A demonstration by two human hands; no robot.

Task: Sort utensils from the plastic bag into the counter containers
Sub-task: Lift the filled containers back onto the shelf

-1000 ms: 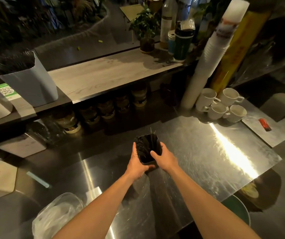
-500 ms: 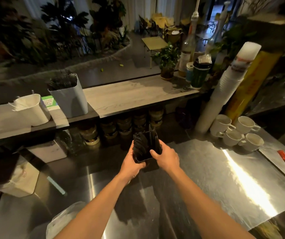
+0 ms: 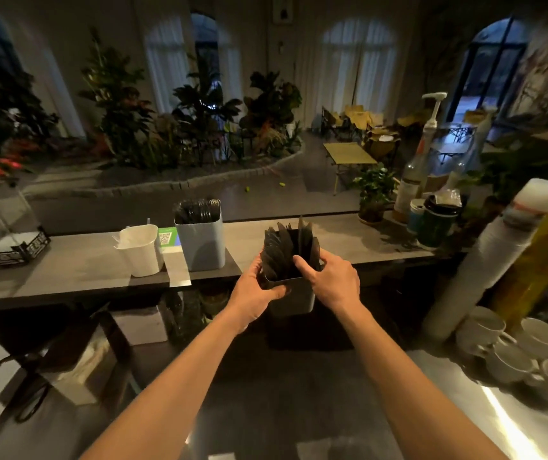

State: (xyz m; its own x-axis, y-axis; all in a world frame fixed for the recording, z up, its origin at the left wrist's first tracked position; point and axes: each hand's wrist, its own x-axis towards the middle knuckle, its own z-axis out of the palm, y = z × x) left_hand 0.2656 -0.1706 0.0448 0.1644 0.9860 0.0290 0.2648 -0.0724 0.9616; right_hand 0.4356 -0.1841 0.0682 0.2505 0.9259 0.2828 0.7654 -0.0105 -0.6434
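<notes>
Both hands on the grey container (image 3: 299, 298) right now. L hand (image 3: 254, 293) wraps the near-left corner, fingers curled across the front wall just under the rim. R hand (image 3: 330, 280) grips the right side, thumb hooked over the rim and into the opening. So neither hand is free, both clamped on the same box.

Container's upright, packed w/ dark utensils (image 3: 285, 247), flat ends fanned up above the rim, one standing taller than the rest. Can't tell forks from knives in this light.

It sits in front of the raised wooden counter (image 3: 349, 240), its lower half overlapping the counter's front edge. Can't tell if it touches the wood.

To its left on that counter: blue-grey container (image 3: 201, 250), also full of black utensils (image 3: 197, 209). Next to that, a green QR card (image 3: 167, 237), then a white container (image 3: 139, 250). Far left, a black basket (image 3: 17, 249).

Right side: potted plant (image 3: 373, 190), pump bottle (image 3: 418, 171), dark green cup (image 3: 437, 224). Tall stack of paper cups (image 3: 485, 267) leans over the white mugs (image 3: 515, 346) on the steel worktop (image 3: 498, 416).
</notes>
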